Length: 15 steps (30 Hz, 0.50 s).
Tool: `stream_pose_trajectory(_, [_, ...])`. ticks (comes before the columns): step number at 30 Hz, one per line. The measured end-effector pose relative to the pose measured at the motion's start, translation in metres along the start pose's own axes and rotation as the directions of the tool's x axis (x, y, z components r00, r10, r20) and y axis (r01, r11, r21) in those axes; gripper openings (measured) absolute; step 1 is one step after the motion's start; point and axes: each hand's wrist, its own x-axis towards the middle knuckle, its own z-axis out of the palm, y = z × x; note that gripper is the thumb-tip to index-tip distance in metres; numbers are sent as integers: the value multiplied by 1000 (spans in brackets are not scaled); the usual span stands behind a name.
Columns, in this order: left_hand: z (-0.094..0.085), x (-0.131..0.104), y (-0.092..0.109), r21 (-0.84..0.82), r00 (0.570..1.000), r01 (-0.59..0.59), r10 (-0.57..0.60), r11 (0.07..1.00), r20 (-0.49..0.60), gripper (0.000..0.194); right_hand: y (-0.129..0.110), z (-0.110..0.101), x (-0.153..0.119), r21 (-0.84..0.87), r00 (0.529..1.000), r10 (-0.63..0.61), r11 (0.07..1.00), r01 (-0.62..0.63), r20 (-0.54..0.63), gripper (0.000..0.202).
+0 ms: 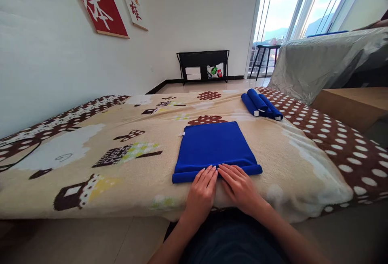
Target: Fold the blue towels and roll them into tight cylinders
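A blue towel [214, 145] lies spread on the patterned blanket in front of me, its near edge rolled into a thin tube. My left hand [203, 189] rests on the middle of that roll, fingers stretched out and close together. Right beside it, my right hand [238, 185] lies on the same roll with its fingers also extended, the two sets of fingertips almost meeting. The far part of the towel is flat, with a small white tag on its left edge. Farther back to the right, several rolled blue towels [257, 101] are stacked in a small pile.
A cream blanket [145, 199] with sheep prints and brown dotted borders covers the surface. To the right stand a cardboard box [351, 100] and something draped in plastic sheeting [327, 58]. A black rack [203, 64] is by the back wall, a stool [265, 56] by the window.
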Motion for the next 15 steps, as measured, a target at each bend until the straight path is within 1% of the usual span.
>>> stream_pose_trajectory(2, [2,5,-1,-9,998,28,-27,1000,58,37,-2,4,4,-24,999,33,999,-32,33,39])
stream_pose_trajectory(3, [1,4,-6,-9,995,47,-46,999,85,38,2,4,3,-48,997,57,997,-55,42,40])
stream_pose_trajectory(5, [-5,-6,-24,11,989,93,-93,996,116,39,17,0,-6,-112,993,111,988,-106,37,43])
stream_pose_trajectory(6, [-10,-14,-35,34,986,122,-125,992,114,40,26,-4,-12,-146,990,138,980,-132,26,43])
stream_pose_trajectory(8, [-20,-32,-58,88,979,178,-186,980,90,39,45,-12,-26,-201,984,177,964,-172,6,44])
stream_pose_trajectory(10, [-28,-45,-74,138,971,223,-232,965,56,37,59,-19,-36,-237,981,193,953,-189,-8,44])
stream_pose_trajectory(12, [-32,-49,-77,179,966,252,-258,951,12,34,62,-22,-39,-260,980,198,945,-198,-28,42])
stream_pose_trajectory(14, [-32,-42,-68,195,967,252,-255,948,-12,34,54,-20,-33,-260,979,198,944,-204,-50,38])
stream_pose_trajectory(15, [-30,-34,-60,183,972,230,-234,956,1,35,46,-18,-27,-247,980,190,949,-197,-51,37])
